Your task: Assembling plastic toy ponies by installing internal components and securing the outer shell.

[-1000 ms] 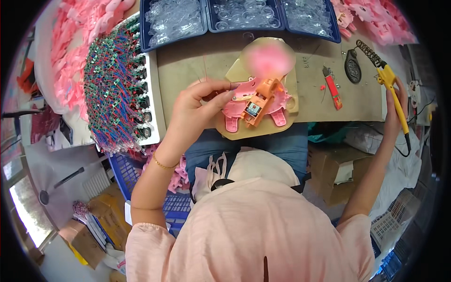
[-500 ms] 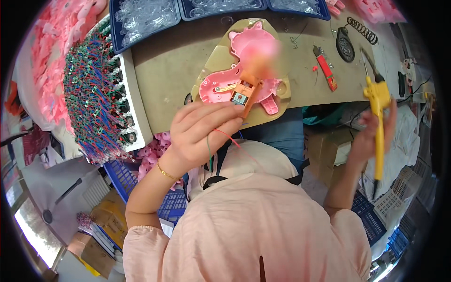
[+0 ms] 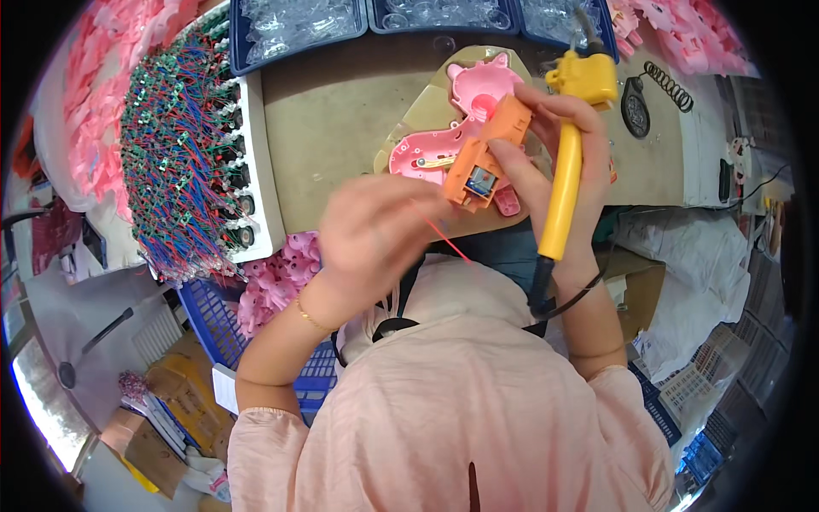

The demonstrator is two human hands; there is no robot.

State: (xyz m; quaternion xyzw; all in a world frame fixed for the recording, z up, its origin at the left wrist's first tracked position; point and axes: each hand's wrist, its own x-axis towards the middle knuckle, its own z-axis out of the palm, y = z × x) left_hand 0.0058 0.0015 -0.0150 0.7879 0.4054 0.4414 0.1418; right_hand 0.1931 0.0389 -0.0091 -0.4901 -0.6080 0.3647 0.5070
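Observation:
My right hand [image 3: 573, 162] is closed on an orange plastic housing [image 3: 509, 119], fingers on its far end. The same hand carries a yellow-handled soldering iron [image 3: 560, 200], its working end pointing away from me and its dark cord trailing back. Inside the housing's near end sits a small metal-and-blue part [image 3: 482, 181]. My left hand [image 3: 375, 226] is smeared by motion beside that near end. A red wire [image 3: 447, 239] runs from its fingers toward me; their grip is unclear. Behind the housing, a pink animal-shaped plastic shell [image 3: 418, 154] lies in a tan holder [image 3: 409, 109].
Blue trays [image 3: 372, 19] of clear plastic parts line the back. At left stands a white tray [image 3: 263, 171] heaped with wired circuit boards [image 3: 175, 162]. A coiled black cord [image 3: 668, 85] and dark oval stand [image 3: 635, 108] lie at right. A blue crate [image 3: 205, 320] stands below.
My right hand has come in from the far right with the soldering iron and taken hold of the orange housing. My left hand has shifted off the housing's near end.

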